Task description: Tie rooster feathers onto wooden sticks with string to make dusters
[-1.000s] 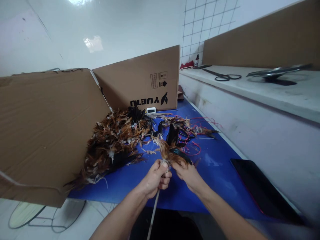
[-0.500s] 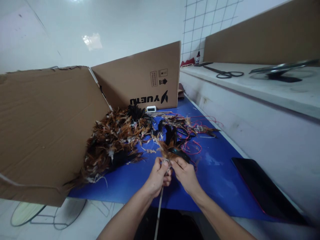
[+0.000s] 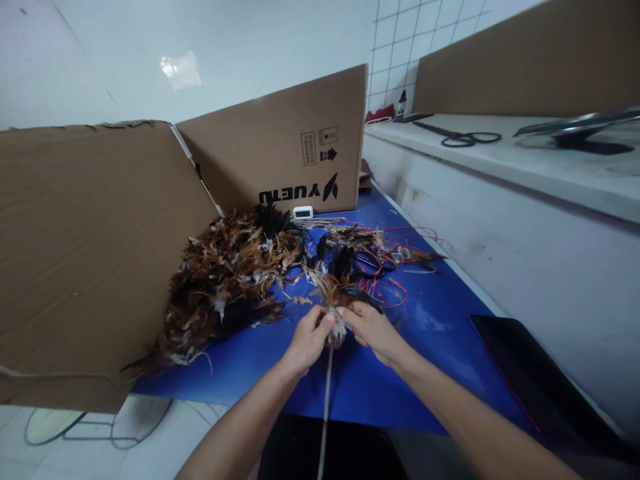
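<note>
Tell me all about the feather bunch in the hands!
The feather bunch is a small tuft of brown, tan and black feathers with whitish fluffy bases. It sits at the top of a thin pale stick that runs down toward the person. The feathers fan up and away over the blue table. The left hand and right hand pinch it at its base from either side, fingertips meeting there. A bigger heap of like feathers lies just behind it.

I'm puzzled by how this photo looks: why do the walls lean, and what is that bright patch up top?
Head view: the wide lens bends straight lines, so the cardboard box and shelf tilt; the patch is glare on the glossy wall; light is soft and even, and the hands and feather bundle look slightly soft.
</note>
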{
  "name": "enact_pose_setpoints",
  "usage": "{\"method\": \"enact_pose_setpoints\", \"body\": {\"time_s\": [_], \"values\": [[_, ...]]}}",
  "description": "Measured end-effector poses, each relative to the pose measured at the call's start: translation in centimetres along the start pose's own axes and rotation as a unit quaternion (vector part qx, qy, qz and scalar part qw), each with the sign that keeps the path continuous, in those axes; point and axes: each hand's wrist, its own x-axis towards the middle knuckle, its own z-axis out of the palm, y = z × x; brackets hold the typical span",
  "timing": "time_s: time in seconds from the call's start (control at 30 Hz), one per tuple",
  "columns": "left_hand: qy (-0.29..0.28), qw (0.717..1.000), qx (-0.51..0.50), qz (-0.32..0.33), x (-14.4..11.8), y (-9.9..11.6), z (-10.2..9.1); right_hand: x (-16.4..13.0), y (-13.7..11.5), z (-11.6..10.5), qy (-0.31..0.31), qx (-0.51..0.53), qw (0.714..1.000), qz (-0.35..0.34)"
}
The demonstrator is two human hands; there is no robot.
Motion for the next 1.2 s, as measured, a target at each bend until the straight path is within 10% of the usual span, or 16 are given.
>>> {"method": "enact_pose_setpoints", "body": {"time_s": [0.27, 0.63, 1.2], "values": [[0.052, 0.975, 0.174, 0.128, 1.2, -0.2, -1.7, 1.7, 0.2, 0.2, -0.022, 0.013, 0.998, 0.051], [-0.029, 0.908, 0.345, 0.235, 3.4, 0.7, -2.4, 2.9, 1.5, -0.1, -0.007, -0.026, 0.999, 0.026], [-0.017, 0.906, 0.306, 0.293, 4.4, -1.9, -1.4, 4.5, 3.7, -1.1, -0.015, -0.091, 0.996, -0.002]]}}
